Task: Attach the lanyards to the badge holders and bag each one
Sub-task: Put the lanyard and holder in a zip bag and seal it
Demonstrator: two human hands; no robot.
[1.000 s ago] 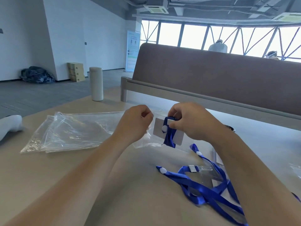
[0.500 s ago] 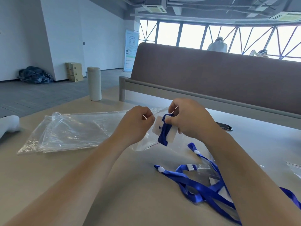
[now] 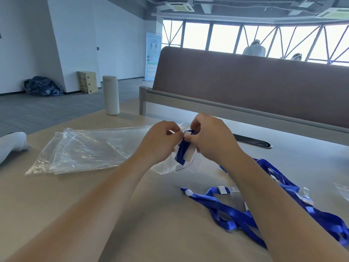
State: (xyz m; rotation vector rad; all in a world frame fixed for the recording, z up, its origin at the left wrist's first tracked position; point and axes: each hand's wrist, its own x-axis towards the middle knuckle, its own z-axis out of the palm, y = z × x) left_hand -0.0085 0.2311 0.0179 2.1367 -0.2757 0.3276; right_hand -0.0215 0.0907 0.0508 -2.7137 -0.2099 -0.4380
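The step in hand seems to be the bagging of one finished set. Both hands are raised a little above the table (image 3: 132, 214), near its middle. The left hand (image 3: 160, 142) has its fingers curled and pinches the upper edge of a small clear bag (image 3: 168, 168), whose lower part hangs down to the table. The right hand (image 3: 213, 138) is also curled, and its fingertips pinch the top of a badge holder (image 3: 190, 155) with a blue lanyard (image 3: 182, 151) folded along it. This bundle sits between the two hands, and most of it appears to be already inside the bag, but the plastic is transparent, so I cannot tell how deep.

The next move probably calls for pushing the bundle fully down while the left hand keeps the mouth open, then closing the bag. After that more work remains: a pile of loose lanyards (image 3: 236, 214) lies on the right, and a stack of empty bags (image 3: 85, 150) waits on the left.
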